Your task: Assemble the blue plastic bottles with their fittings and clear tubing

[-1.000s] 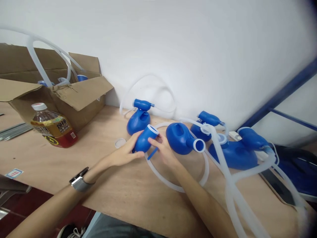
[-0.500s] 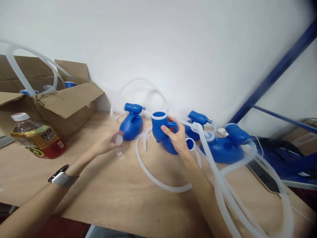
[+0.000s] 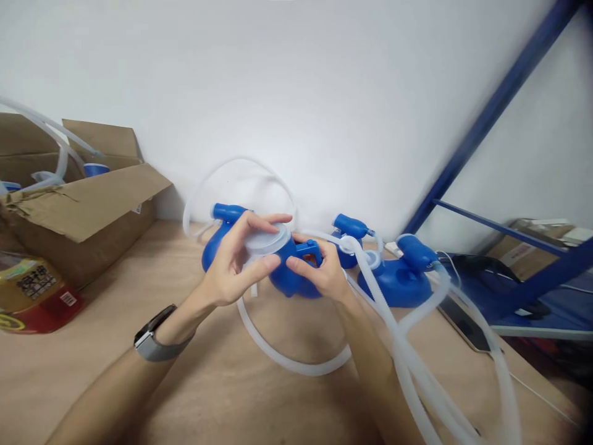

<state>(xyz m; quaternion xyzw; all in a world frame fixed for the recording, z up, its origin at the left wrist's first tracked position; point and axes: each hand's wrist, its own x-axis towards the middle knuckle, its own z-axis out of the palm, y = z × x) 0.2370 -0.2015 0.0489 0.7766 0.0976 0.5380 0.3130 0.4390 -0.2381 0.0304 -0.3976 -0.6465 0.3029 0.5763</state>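
lid [image 3: 265, 241] in left grip [image 3: 230, 262], cup [image 3: 288, 251] alongside

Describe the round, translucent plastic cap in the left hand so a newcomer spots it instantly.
Above the tan wooden tabletop, find the left hand, the one with the grey-banded watch on its wrist. It holds the round, translucent white plastic cap, whose broad, pale disc shape sets it apart from the blue plastic parts nearby.

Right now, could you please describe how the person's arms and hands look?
The left hand and right hand wear no gloves, and no sleeves show. A watch-like band with a dark body, a silvery edge and a grey strap circles the left wrist; nothing shows on the right wrist.
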